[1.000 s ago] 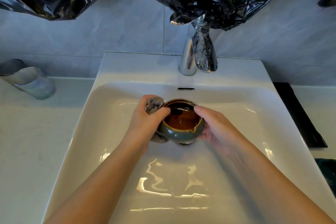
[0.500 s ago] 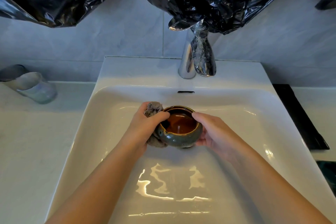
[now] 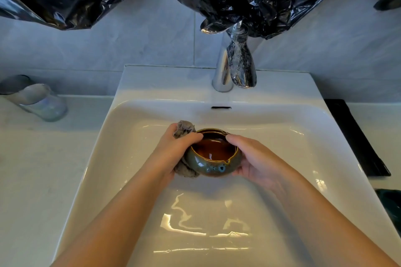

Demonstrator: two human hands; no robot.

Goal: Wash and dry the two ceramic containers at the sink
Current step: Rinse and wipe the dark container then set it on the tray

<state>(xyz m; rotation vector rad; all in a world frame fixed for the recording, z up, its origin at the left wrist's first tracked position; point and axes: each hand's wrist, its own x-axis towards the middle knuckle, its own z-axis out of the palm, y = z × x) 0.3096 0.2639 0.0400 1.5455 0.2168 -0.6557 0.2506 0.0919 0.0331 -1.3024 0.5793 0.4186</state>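
Ceramic bowl: 1 green-glazed ceramic bowl (image 3: 213, 168) with a brown inside is held above the sink basin (image 3: 282, 136), straight in front of the faucet (image 3: 222, 67), mouth up and tipped a little toward the person.
Left hand: the left hand (image 3: 173, 151) is curled round a grey cloth (image 3: 184, 128), which is pressed against the bowl's left wall; the thumb is laid over the rim.
Right hand: the right hand (image 3: 253, 158) is wrapped round the bowl's right wall, with a fingertip set on the rim.
Faucet: no stream is seen.
Step judged: the outer wall is probably being wiped; whether this is washing or drying cannot be told.
Risk 1, slip: the glaze looks wet and smooth, and the bowl is clamped only from its 2 sides. If the right-hand grip were eased while the cloth is rubbed, the bowl could be dropped onto the hard basin and chipped.
Risk 2, re-wetting: pooled water (image 3: 191, 230) lies in front of the faucet, nearer the person. A bowl set down there would be wetted again.
Risk 3, missed areas: only the left wall is covered by the cloth, so the underside and far wall could be skipped unless the bowl is turned.
Second container: it is not identified. A dark thing (image 3: 388, 199) far right of the faucet is cut off by the frame edge, so 1 of the 2 containers could be overlooked.
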